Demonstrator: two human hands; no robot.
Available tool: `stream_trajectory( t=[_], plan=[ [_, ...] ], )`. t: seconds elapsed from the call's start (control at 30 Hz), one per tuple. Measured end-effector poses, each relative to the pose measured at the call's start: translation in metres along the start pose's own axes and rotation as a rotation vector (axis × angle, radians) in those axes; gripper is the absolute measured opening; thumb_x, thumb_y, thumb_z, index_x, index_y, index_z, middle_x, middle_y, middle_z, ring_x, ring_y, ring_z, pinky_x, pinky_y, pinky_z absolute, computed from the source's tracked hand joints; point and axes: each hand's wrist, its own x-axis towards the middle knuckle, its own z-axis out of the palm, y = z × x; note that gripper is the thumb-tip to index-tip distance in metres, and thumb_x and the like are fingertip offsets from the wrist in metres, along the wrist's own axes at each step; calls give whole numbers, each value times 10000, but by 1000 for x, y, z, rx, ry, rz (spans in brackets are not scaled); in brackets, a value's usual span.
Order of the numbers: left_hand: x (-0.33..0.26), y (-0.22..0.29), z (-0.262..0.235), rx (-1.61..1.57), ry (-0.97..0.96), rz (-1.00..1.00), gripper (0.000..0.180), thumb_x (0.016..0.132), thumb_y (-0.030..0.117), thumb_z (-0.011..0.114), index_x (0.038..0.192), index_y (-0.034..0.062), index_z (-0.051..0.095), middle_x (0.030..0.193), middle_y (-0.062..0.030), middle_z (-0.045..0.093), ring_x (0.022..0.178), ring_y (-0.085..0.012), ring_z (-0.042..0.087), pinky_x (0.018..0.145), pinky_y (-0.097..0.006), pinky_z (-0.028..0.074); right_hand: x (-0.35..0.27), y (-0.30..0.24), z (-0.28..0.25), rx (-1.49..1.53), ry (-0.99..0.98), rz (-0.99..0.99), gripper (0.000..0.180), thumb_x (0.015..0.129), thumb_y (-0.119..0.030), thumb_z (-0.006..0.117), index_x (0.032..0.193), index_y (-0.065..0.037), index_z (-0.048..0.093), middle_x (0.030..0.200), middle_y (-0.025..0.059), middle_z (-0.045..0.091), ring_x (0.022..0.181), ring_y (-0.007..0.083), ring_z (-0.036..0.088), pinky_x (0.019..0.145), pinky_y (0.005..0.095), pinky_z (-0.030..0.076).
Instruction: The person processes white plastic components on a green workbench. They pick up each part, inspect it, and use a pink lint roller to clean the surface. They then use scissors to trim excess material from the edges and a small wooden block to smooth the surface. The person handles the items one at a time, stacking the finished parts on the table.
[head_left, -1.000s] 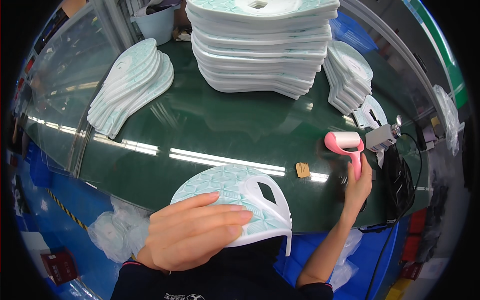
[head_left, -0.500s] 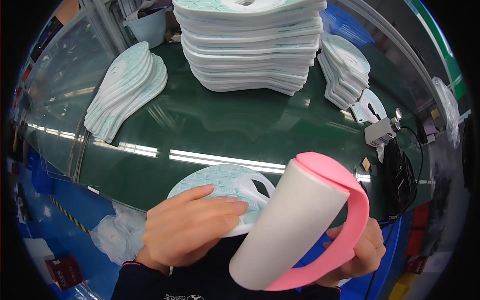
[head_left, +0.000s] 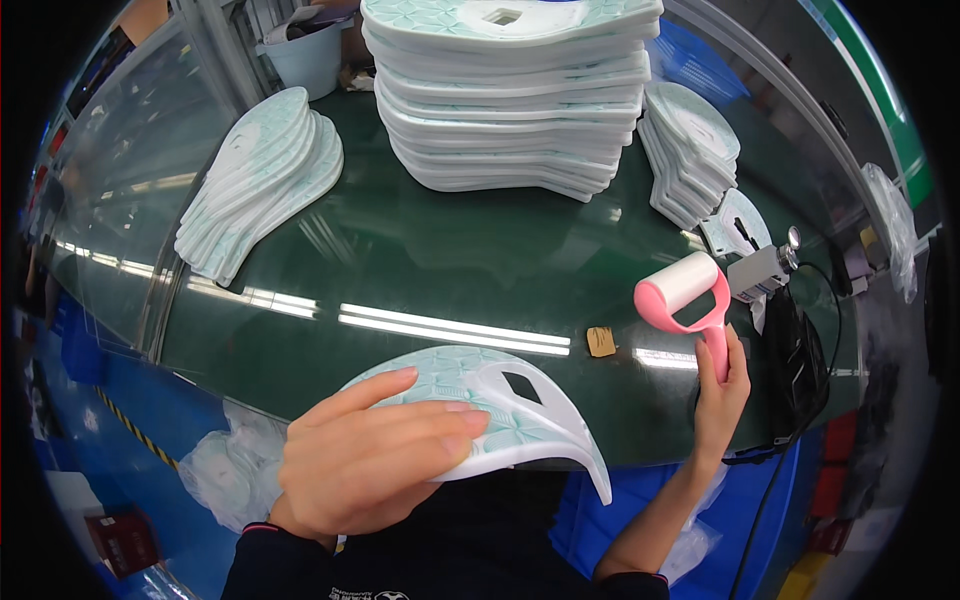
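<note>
Close in front of me, at the table's near edge, lies a curved white plastic panel (head_left: 450, 378) with a pale green patterned face and a squarish hole. My left hand (head_left: 375, 455) grips its left part, fingers laid over the top; the thumb is hidden. Farther right, above the table, my right hand (head_left: 722, 395) is closed around the pink handle of a lint roller (head_left: 686, 283). The white roll points up and away, apart from the panel.
Similar panels form a tall stack (head_left: 510, 130) at the back, with smaller stacks at left (head_left: 255, 195) and right (head_left: 690, 150). Near the roller are a white bottle with a metal top (head_left: 760, 272), a small tan card (head_left: 600, 341) and a black bag (head_left: 797, 345).
My right hand has carried the lint roller away from me and up to the right, off the panel. The panel's right end and the tan card now show fully. My left hand keeps its grip.
</note>
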Motion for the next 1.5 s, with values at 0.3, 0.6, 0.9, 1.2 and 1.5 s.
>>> stream_trajectory(
  t=[0.3,0.6,0.9,1.2,1.5],
  plan=[
    [0,2,2,18,-13,-19,298,627,-35,651,889,75,560,750,-88,671,708,-223,668,834,-386,462,-50,-86,-6,300,104,-586,152,673,-130,630,753,-1,625,595,39,571,500,121,500,488,211,378],
    [2,-1,3,34,-1,-7,294,629,-50,658,880,68,561,748,-97,671,730,-228,669,825,-379,462,-56,-81,-34,37,287,-562,257,511,-254,666,666,-52,634,551,42,566,415,150,479,405,228,319],
    [-1,-6,-2,40,-25,10,320,667,6,679,957,93,577,882,-50,672,832,-168,649,832,-335,475,-41,-86,-30,95,-101,-750,238,562,-158,650,740,0,654,561,49,552,431,146,479,420,228,349],
    [-7,2,-12,20,-23,11,311,726,57,675,1001,116,542,938,-42,666,871,-166,642,873,-340,449,3,-2,-4,-114,-35,-40,258,796,-101,620,1019,18,572,867,82,583,765,145,527,714,243,411],
    [2,1,-19,10,-227,155,372,690,44,685,1013,52,502,861,-132,667,829,-231,658,908,-399,411,-12,-59,-3,92,-194,-350,548,731,-154,680,1213,-1,470,1155,151,537,1070,267,517,909,345,385]
  ],
)
